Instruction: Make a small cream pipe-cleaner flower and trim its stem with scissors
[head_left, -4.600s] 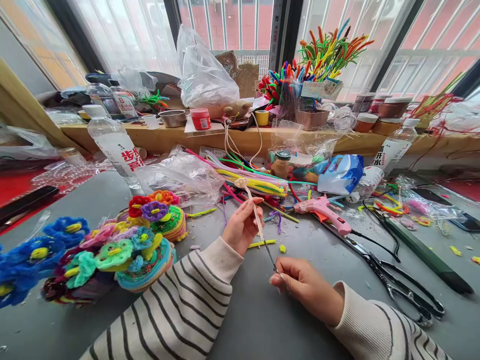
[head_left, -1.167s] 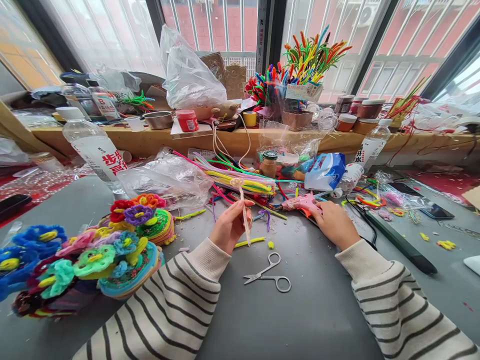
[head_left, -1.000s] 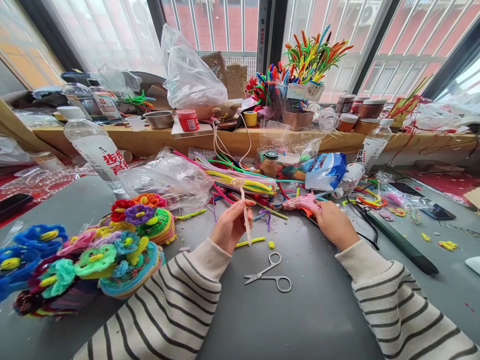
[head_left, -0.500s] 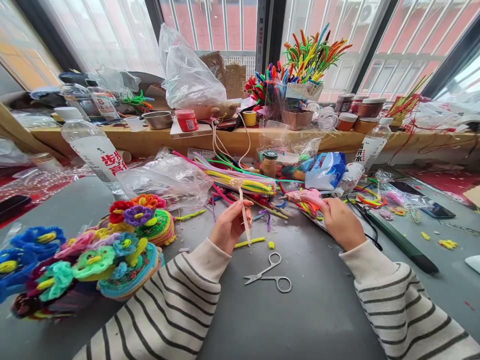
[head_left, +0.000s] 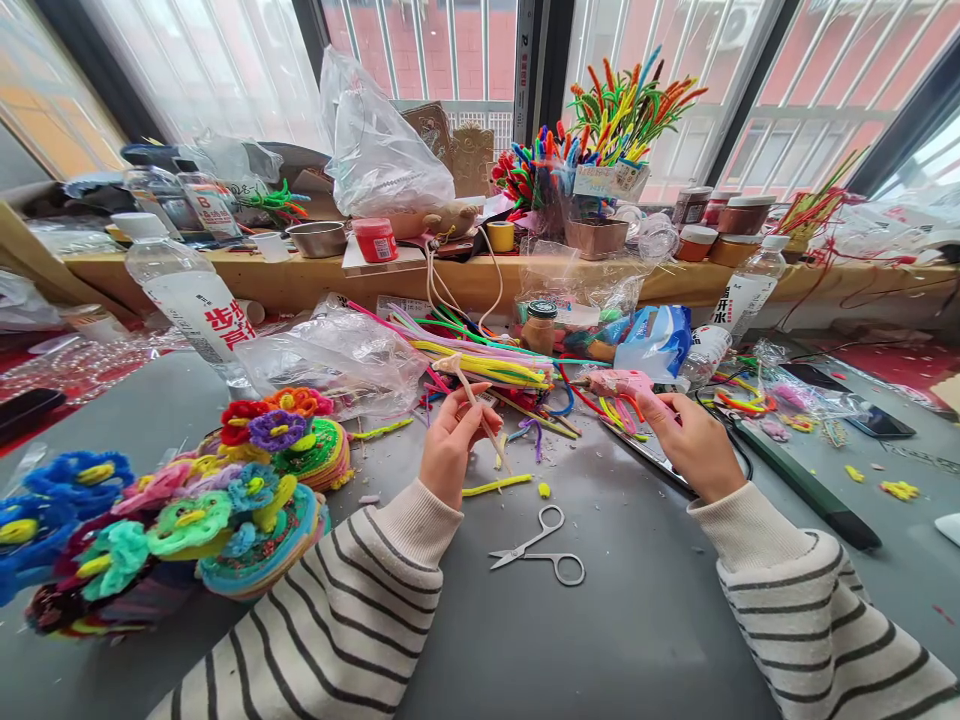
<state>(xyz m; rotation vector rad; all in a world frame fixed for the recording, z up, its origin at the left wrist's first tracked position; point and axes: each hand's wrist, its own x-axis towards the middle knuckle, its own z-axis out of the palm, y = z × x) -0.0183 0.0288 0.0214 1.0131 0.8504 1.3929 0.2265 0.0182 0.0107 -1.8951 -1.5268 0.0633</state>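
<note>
While small steel scissors (head_left: 538, 545) lie flat on the grey counter (head_left: 525, 650) nearest the body, both hands work beyond them. The left hand (head_left: 448, 448) pinches a thin cream stem (head_left: 480, 412), now tilted leftward instead of upright as it was half a second ago. The right hand (head_left: 701, 445) is clenched around the pink plastic glue gun (head_left: 622, 383), now raised and carried rightward, its nozzle pointing left. Left of the hands sit fuzzy round flowers (head_left: 247, 500). Farther back lie straight fuzzy pipe cleaners (head_left: 487, 365).
</note>
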